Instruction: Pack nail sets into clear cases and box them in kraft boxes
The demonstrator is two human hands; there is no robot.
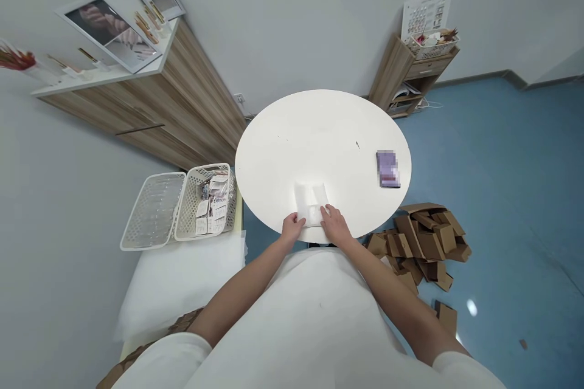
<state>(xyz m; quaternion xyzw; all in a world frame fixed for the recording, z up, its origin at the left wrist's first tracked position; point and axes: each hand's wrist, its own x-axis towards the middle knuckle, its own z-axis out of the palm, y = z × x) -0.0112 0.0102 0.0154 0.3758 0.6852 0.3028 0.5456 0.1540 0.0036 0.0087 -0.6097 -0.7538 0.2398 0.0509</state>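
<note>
While the white wrapping sheet [302,199] lies at the oval table's [337,127] near edge, flaps pointing toward its far side, the right hand [336,227], fingers bent, touches the folded middle. The left hand [292,227] touches the left corner; neither's grip is clear.

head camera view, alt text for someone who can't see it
A left hand and right hand touch a folded white sheet at a white oval table's near edge. Purple item at right; white basket at left; brown cardboard boxes on the blue floor, lower right.
</note>
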